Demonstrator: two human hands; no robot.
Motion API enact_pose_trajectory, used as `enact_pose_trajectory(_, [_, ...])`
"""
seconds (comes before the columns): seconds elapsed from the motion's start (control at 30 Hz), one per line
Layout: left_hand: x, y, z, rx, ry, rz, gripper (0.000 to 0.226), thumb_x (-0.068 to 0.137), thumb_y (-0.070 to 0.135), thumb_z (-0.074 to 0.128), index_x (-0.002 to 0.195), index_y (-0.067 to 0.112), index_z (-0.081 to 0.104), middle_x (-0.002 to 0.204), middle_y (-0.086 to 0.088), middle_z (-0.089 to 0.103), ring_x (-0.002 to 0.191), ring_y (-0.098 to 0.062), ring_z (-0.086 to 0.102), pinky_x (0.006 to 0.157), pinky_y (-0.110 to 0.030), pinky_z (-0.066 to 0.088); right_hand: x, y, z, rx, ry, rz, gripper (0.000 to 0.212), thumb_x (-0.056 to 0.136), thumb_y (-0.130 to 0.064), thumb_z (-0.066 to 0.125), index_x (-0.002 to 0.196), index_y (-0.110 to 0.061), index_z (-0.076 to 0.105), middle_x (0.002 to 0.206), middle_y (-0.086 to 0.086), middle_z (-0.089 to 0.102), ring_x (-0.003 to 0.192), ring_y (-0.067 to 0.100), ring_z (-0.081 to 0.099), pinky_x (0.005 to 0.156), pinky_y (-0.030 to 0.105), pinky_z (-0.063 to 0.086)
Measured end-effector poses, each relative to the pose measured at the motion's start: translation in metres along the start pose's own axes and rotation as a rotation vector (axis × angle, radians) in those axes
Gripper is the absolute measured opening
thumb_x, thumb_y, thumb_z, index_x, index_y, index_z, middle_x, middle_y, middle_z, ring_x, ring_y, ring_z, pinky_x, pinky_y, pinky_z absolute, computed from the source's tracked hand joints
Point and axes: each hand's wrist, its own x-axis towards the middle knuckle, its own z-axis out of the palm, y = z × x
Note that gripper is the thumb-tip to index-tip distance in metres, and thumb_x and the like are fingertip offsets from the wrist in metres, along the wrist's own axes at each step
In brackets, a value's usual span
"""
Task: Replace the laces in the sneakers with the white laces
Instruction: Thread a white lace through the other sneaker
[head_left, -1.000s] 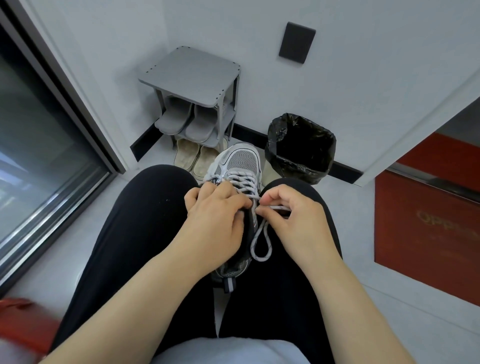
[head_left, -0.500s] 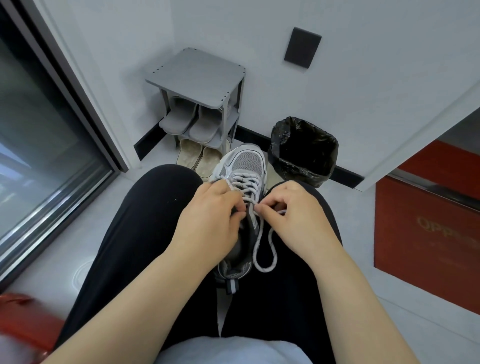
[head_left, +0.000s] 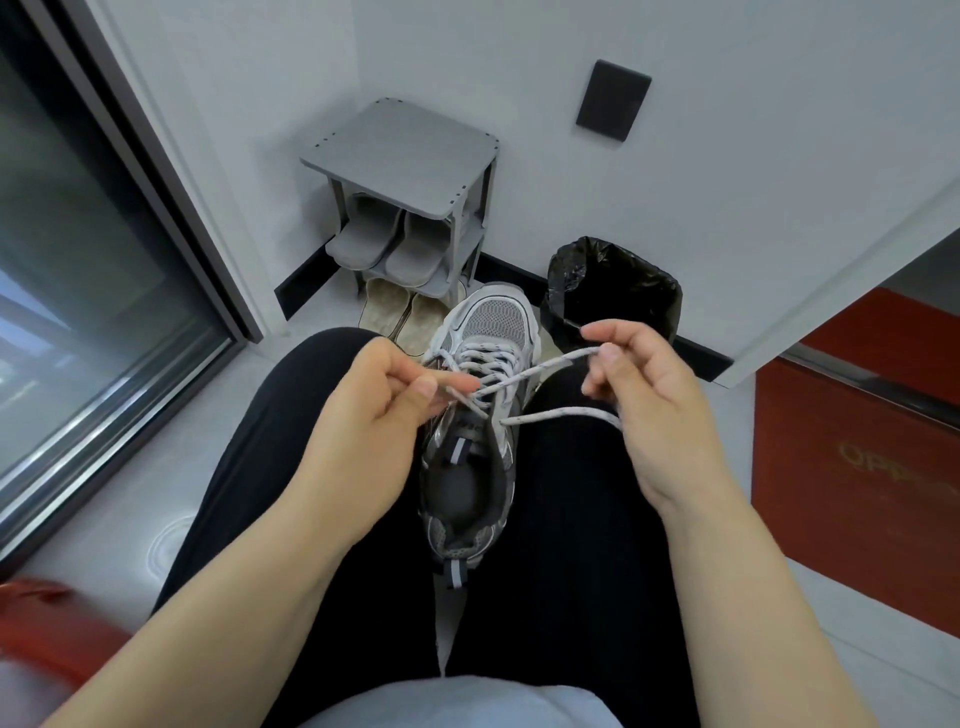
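sneaker (head_left: 467, 483) wedged between the thighs, toe away | left hand (head_left: 374, 410) pinches one lace (head_left: 561, 413) end, right hand (head_left: 644, 395) pinches the other strand | I'd draw both out level, keeping the shoe clamped

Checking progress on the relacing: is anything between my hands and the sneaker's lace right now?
Nothing visible does. The left hand pinches the lace just above the sneaker; the right hand pinches a loop of it drawn out to the side.
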Motion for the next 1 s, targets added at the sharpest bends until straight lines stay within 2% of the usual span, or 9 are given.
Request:
enact_pose_trajectory(0.1, [0.003, 0.005, 0.008, -0.197, -0.022, -0.032, 0.02, 0.096, 0.0, 0.036, 0.081, 0.007, 0.045, 0.07, -0.001, 0.069, 0.08, -0.017, 0.069, 0.079, -0.027, 0.055, -0.006, 0.001, 0.006, -0.101, -0.133, -0.08, 0.023, 0.096, -0.014, 0.042, 0.102, -0.029, 0.059, 0.062, -0.011, 0.05, 0.063, 0.007, 0.049, 0.066, 0.015, 0.042])
enact_pose_trajectory(0.23, [0.014, 0.011, -0.002, -0.087, -0.069, 0.043, 0.024, 0.096, -0.001, 0.035, 0.078, 0.013, 0.041, 0.054, 0.006, 0.052, 0.058, -0.01, 0.053, 0.071, -0.03, 0.052, -0.01, 0.007, 0.018, -0.173, -0.127, -0.174, 0.03, 0.096, -0.005, 0.044, 0.11, -0.028, 0.056, 0.075, -0.008, 0.058, 0.067, 0.003, 0.054, 0.072, 0.011, 0.043])
enact_pose_trajectory(0.4, [0.028, 0.015, -0.027, 0.25, -0.067, 0.0, 0.023, 0.096, 0.004, 0.037, 0.077, 0.016, 0.044, 0.061, 0.002, 0.047, 0.05, -0.008, 0.044, 0.063, -0.039, 0.044, -0.006, 0.012, 0.005, 0.012, 0.11, -0.149, 0.028, 0.095, -0.007, 0.048, 0.109, -0.03, 0.058, 0.075, -0.013, 0.065, 0.069, 0.001, 0.055, 0.073, 0.014, 0.045])
enact_pose_trajectory(0.53, [0.028, 0.02, -0.014, 0.999, -0.349, 0.005, 0.02, 0.097, 0.02, 0.039, 0.088, 0.014, 0.055, 0.08, -0.001, 0.055, 0.077, -0.019, 0.056, 0.064, -0.023, 0.039, -0.012, 0.006, 0.013, -0.041, -0.062, -0.14, 0.022, 0.091, -0.016, 0.058, 0.106, -0.032, 0.059, 0.066, -0.02, 0.054, 0.063, -0.004, 0.049, 0.066, 0.008, 0.039])
enact_pose_trajectory(0.67, [0.026, 0.025, -0.007, 1.174, -0.505, 0.112, 0.047, 0.088, 0.053, 0.044, 0.063, 0.013, 0.05, 0.065, -0.003, 0.052, 0.06, -0.013, 0.047, 0.057, -0.026, 0.034, -0.018, 0.006, 0.024, -0.363, -0.276, -0.093, 0.068, 0.067, -0.027, 0.082, 0.122, -0.037, 0.042, 0.064, -0.03, 0.046, 0.064, -0.012, 0.047, 0.065, 0.005, 0.039])
enact_pose_trajectory(0.73, [0.025, 0.026, -0.01, 1.102, -0.511, 0.178, 0.046, 0.086, 0.05, 0.049, 0.057, 0.015, 0.046, 0.069, -0.007, 0.054, 0.061, -0.015, 0.048, 0.058, -0.025, 0.036, -0.018, 0.01, 0.028, -0.494, -0.29, -0.118, 0.09, 0.065, -0.031, 0.083, 0.137, -0.037, 0.028, 0.08, -0.034, 0.05, 0.078, -0.02, 0.05, 0.072, 0.0, 0.038])
enact_pose_trajectory(0.8, [0.022, 0.031, -0.015, 0.928, -0.404, 0.216, 0.045, 0.086, 0.041, 0.053, 0.053, 0.012, 0.043, 0.071, -0.005, 0.052, 0.062, -0.013, 0.048, 0.061, -0.021, 0.035, -0.017, 0.012, 0.027, -0.408, -0.243, -0.073, 0.099, 0.067, -0.025, 0.082, 0.142, -0.038, 0.019, 0.111, -0.029, 0.053, 0.102, -0.017, 0.051, 0.08, -0.004, 0.035])
enact_pose_trajectory(0.93, [0.019, 0.041, -0.029, 0.258, 0.0, 0.049, 0.032, 0.086, 0.025, 0.054, 0.067, -0.001, 0.052, 0.073, 0.004, 0.051, 0.065, -0.002, 0.047, 0.07, -0.016, 0.039, -0.019, 0.015, 0.023, -0.365, -0.156, -0.01, 0.101, 0.07, -0.021, 0.079, 0.144, -0.039, 0.013, 0.104, -0.023, 0.049, 0.102, -0.01, 0.049, 0.082, -0.004, 0.034])
enact_pose_trajectory(1.0, [0.021, 0.043, -0.032, -0.15, 0.029, -0.004, 0.027, 0.09, 0.018, 0.049, 0.072, 0.002, 0.062, 0.075, 0.003, 0.062, 0.078, -0.007, 0.058, 0.081, -0.018, 0.045, -0.018, 0.017, 0.023, -0.363, -0.17, -0.017, 0.099, 0.07, -0.02, 0.078, 0.143, -0.038, 0.014, 0.114, -0.015, 0.055, 0.109, -0.008, 0.05, 0.089, 0.005, 0.038])
